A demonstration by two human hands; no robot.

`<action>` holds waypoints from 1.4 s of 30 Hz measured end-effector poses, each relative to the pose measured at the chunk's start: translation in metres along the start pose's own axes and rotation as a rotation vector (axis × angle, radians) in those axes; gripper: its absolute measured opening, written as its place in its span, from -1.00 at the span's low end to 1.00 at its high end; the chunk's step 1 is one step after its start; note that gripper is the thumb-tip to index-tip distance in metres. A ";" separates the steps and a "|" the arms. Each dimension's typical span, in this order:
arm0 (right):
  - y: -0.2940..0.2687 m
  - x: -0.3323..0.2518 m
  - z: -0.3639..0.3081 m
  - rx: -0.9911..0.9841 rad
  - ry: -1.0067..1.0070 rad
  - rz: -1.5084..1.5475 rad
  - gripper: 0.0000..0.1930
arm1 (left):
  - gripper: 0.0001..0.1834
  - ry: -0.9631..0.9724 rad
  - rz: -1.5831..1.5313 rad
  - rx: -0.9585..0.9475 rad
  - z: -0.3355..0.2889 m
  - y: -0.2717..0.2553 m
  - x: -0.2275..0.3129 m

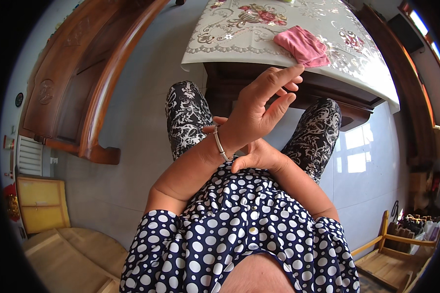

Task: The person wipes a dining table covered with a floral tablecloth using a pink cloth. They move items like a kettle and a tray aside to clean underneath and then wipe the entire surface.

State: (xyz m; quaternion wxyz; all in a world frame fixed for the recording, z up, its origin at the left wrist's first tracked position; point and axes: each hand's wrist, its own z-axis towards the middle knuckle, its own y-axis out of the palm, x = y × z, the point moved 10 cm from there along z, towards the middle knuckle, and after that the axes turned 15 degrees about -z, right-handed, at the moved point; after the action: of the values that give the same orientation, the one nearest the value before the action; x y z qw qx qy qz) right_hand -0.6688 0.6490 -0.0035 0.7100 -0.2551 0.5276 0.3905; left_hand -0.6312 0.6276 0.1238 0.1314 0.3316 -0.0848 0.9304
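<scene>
My left hand is raised in front of me, palm turned to the right. Its thumb stands apart from loosely bent fingers, with nothing between them. A light silver-coloured bangle circles the left wrist. From the right, my right hand passes beneath that wrist and wraps round it. Its fingertips show on the wrist's far left side, its thumb on the near side close to the bangle; the palm is partly hidden. Just beyond my left fingertips, a folded pink cloth lies at the table edge.
Ahead stands a low table with a flowered, cream tablecloth. A carved wooden bench is at the left. A round wooden top and a yellow panel are at lower left; a wooden chair-like frame is at lower right.
</scene>
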 end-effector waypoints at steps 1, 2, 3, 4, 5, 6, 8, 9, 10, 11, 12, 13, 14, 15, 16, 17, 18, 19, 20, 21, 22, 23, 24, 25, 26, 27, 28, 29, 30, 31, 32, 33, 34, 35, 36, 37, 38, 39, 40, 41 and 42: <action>-0.001 -0.002 -0.001 0.013 0.014 -0.007 0.10 | -0.51 -0.009 -0.014 0.012 0.003 0.002 -0.002; -0.001 -0.004 -0.001 0.021 0.025 -0.015 0.10 | -0.51 -0.016 -0.023 0.026 0.003 0.002 -0.001; 0.000 -0.007 -0.001 0.009 0.018 -0.019 0.09 | -0.51 -0.015 -0.028 0.023 0.004 0.004 0.002; 0.000 -0.010 -0.001 -0.003 0.010 -0.024 0.09 | -0.51 -0.013 -0.034 0.019 0.004 0.005 0.004; -0.003 -0.012 -0.003 -0.007 0.004 -0.029 0.08 | -0.51 -0.015 -0.046 0.011 0.006 0.010 0.003; -0.005 -0.014 -0.004 -0.003 -0.012 -0.043 0.07 | -0.51 -0.033 -0.092 0.006 0.007 0.014 0.000; -0.009 -0.016 -0.005 0.005 -0.045 -0.071 0.04 | -0.50 -0.070 -0.185 -0.006 0.008 0.023 -0.006; -0.010 -0.018 -0.006 -0.005 -0.043 -0.060 0.03 | -0.49 -0.103 -0.277 -0.004 0.010 0.028 -0.008; -0.009 -0.019 -0.008 -0.015 -0.041 -0.049 0.01 | -0.48 -0.136 -0.369 -0.002 0.011 0.033 -0.008; -0.009 -0.022 -0.008 -0.025 -0.042 -0.042 0.00 | -0.48 -0.166 -0.460 -0.002 0.013 0.038 -0.009; -0.008 -0.025 -0.008 -0.035 -0.053 -0.045 -0.03 | -0.46 -0.165 -0.481 -0.020 0.014 0.042 -0.009; -0.007 -0.027 -0.010 -0.052 -0.070 -0.062 -0.04 | -0.46 -0.223 -0.611 -0.020 0.014 0.046 -0.013; -0.005 -0.026 -0.010 -0.075 -0.067 -0.061 -0.03 | -0.46 -0.283 -0.740 -0.018 0.014 0.050 -0.017; -0.002 -0.025 -0.010 -0.098 -0.063 -0.060 -0.03 | -0.46 -0.345 -0.868 -0.016 0.012 0.055 -0.020; 0.001 -0.018 -0.011 -0.136 -0.052 -0.062 0.00 | -0.47 -0.404 -1.022 0.031 0.011 0.059 -0.024; 0.004 -0.013 -0.009 -0.164 -0.030 -0.009 0.01 | -0.47 -0.435 -1.133 0.031 0.011 0.061 -0.028; 0.008 -0.008 -0.008 -0.192 -0.009 0.043 0.02 | -0.47 -0.467 -1.244 0.030 0.011 0.063 -0.034; 0.009 -0.005 -0.006 -0.205 -0.008 0.081 0.03 | -0.47 -0.499 -1.354 0.030 0.010 0.064 -0.038; 0.007 0.001 -0.006 -0.205 0.023 0.083 0.03 | -0.48 -0.541 -1.394 0.063 0.010 0.065 -0.042; 0.006 0.005 -0.005 -0.205 0.054 0.085 0.04 | -0.49 -0.549 -1.332 0.029 0.010 0.065 -0.045; 0.002 0.002 -0.002 -0.198 0.019 0.052 0.01 | -0.50 -0.556 -1.271 -0.005 0.009 0.064 -0.051; -0.003 0.012 -0.003 -0.172 0.050 -0.021 -0.03 | -0.50 -0.555 -1.209 -0.031 0.007 0.061 -0.056; -0.007 0.020 -0.004 -0.145 0.083 -0.091 -0.06 | -0.54 -0.546 -1.002 -0.050 0.006 0.052 -0.063; -0.017 0.023 -0.005 -0.102 0.095 -0.134 -0.09 | -0.58 -0.510 -0.779 -0.053 0.009 0.038 -0.067; -0.037 0.019 -0.005 -0.022 0.104 -0.331 -0.14 | -0.61 -0.460 -0.602 -0.034 0.013 0.021 -0.073; -0.056 0.005 -0.002 0.050 0.111 -0.526 -0.19 | -0.65 -0.408 -0.420 -0.008 0.016 0.000 -0.076; -0.080 -0.013 -0.002 0.144 0.177 -0.634 -0.21 | -0.67 -0.272 -0.148 0.003 0.025 -0.025 -0.071; -0.106 -0.031 -0.002 0.284 0.146 -0.790 -0.21 | -0.69 -0.127 0.119 0.015 0.036 -0.046 -0.064; -0.130 -0.050 -0.005 0.406 0.106 -0.918 -0.21 | -0.70 -0.088 0.249 0.101 0.044 -0.073 -0.064; -0.154 -0.071 -0.005 0.477 0.117 -1.027 -0.24 | -0.70 -0.054 0.380 0.190 0.049 -0.100 -0.064; -0.180 -0.088 -0.010 0.581 0.075 -1.125 -0.30 | -0.68 -0.028 0.515 0.217 0.054 -0.127 -0.069; -0.195 -0.112 -0.006 0.630 0.052 -1.403 -0.34 | -0.67 -0.004 0.652 0.247 0.056 -0.153 -0.079; -0.208 -0.128 0.003 0.622 -0.021 -1.590 -0.36 | -0.65 -0.033 0.771 0.282 0.058 -0.176 -0.088; -0.225 -0.131 0.010 0.592 0.025 -1.701 -0.35 | -0.64 -0.064 0.886 0.318 0.057 -0.198 -0.097; -0.244 -0.125 0.017 0.582 0.142 -1.765 -0.35 | -0.60 -0.125 0.961 0.327 0.054 -0.219 -0.112; -0.263 -0.115 0.023 0.568 0.257 -1.823 -0.35 | -0.59 -0.174 1.017 0.317 0.048 -0.233 -0.126; -0.282 -0.097 0.028 0.524 0.335 -1.812 -0.36 | -0.59 -0.222 1.062 0.306 0.044 -0.241 -0.141; -0.296 -0.073 0.036 0.390 0.406 -1.867 -0.37 | -0.58 -0.271 1.111 0.296 0.042 -0.248 -0.154; -0.307 -0.064 0.041 0.385 0.385 -1.861 -0.37 | -0.59 -0.290 1.104 0.296 0.037 -0.251 -0.161; -0.313 -0.058 0.053 0.375 0.365 -1.851 -0.37 | -0.61 -0.339 1.051 0.303 0.032 -0.253 -0.169; -0.321 -0.052 0.064 0.366 0.372 -1.844 -0.37 | -0.62 -0.387 0.999 0.305 0.028 -0.252 -0.172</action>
State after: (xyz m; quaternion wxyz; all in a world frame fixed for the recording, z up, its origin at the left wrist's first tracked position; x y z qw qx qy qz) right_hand -0.3757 0.5025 0.0501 0.6717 -0.5129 0.2766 -0.4574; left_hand -0.4105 0.8285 0.0533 -0.3932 0.4311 -0.1185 0.8034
